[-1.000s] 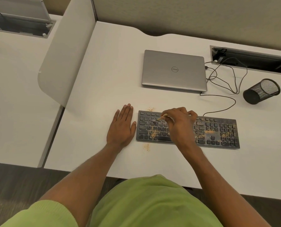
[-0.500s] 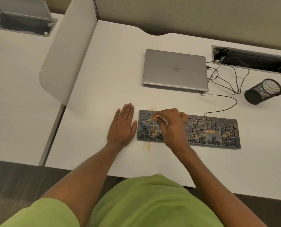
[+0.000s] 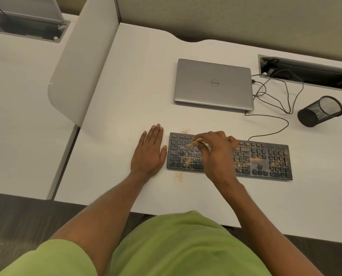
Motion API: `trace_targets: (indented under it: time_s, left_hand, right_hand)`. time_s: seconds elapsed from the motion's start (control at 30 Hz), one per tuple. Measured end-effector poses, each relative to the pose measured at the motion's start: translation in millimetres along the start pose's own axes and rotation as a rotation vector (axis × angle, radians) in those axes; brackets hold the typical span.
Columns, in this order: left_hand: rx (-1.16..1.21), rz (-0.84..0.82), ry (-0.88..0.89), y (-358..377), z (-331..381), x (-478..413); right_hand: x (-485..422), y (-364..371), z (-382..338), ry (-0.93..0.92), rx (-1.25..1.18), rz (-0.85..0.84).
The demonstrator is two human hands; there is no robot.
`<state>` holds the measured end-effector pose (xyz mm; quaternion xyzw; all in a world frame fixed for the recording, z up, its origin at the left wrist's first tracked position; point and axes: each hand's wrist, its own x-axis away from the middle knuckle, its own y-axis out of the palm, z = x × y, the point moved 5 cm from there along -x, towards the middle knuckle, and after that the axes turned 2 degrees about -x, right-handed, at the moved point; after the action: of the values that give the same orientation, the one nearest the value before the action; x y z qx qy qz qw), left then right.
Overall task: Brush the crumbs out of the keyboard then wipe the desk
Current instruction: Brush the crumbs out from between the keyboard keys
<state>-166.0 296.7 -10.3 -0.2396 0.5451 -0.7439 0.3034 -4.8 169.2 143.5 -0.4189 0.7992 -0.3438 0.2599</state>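
Fingers (image 3: 204,146) of your right hand (image 3: 218,156) pinch a brush (image 3: 194,144) over the keyboard (image 3: 265,163); left hand (image 3: 149,154) lies flat on the table (image 3: 126,96). Brushing step: sweep crumbs (image 3: 255,159) next.

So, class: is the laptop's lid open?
No, the laptop lies closed, its lid flat with the logo facing up.

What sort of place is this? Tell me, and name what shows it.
Most likely an office cubicle: a white desk with a divider panel, a recessed cable tray with cords, and a closed laptop behind a keyboard.
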Motion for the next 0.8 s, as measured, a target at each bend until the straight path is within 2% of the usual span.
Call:
trace_targets:
  time_s: [0.17,0.4,0.6,0.8]
  left_hand:
    - [0.001,-0.007,-0.004,-0.1,0.5,0.0]
    - [0.011,-0.002,0.005,1.3,-0.6,0.0]
    - [0.012,-0.005,0.000,1.0,-0.8,-0.4]
    - [0.012,-0.004,0.000,-0.3,0.1,0.3]
  right_hand:
    - [-2.0,14.9,-0.5,-0.024,0.061,-0.102]
    - [3.8,-10.4,27.3,0.057,0.262,-0.008]
    - [2.0,-2.5,12.8,0.030,0.062,0.013]
    - [4.1,-1.5,29.0,0.086,0.133,0.006]
